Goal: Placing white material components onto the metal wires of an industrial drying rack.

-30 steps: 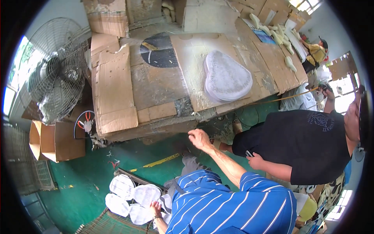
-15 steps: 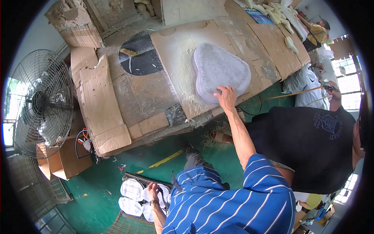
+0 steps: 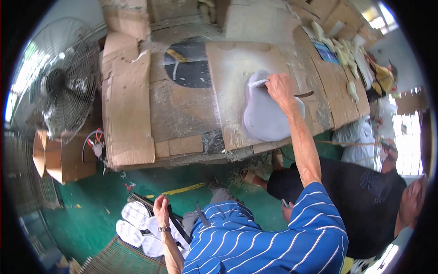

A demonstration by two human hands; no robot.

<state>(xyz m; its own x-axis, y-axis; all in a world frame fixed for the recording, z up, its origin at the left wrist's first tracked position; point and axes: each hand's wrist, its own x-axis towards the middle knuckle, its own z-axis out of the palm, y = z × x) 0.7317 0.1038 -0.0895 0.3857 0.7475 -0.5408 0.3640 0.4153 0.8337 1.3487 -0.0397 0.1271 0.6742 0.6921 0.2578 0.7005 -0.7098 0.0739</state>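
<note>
My right hand is wrapped round what looks like a brush, its brown curved handle sticking out to the right and its pale bristles on the left. The bristles are over the far part of a pale lilac, rounded, lobed cushion-like piece. My fingers and wrist hide part of this piece, which lies on a dusty cardboard sheet. Down at the left, my left hand is loosely closed beside white rounded pads, with nothing visible in it.
A large fan stands left, above an open cardboard box. A black oval patch bears a tan piece. Pale curved pieces lie far right. A person in black stands at my right, near the table's edge.
My right hand has gone from resting on the cushion-like piece to gripping the brush over its far part. That surface looks less grey. The fingers of my left hand are more curled.
</note>
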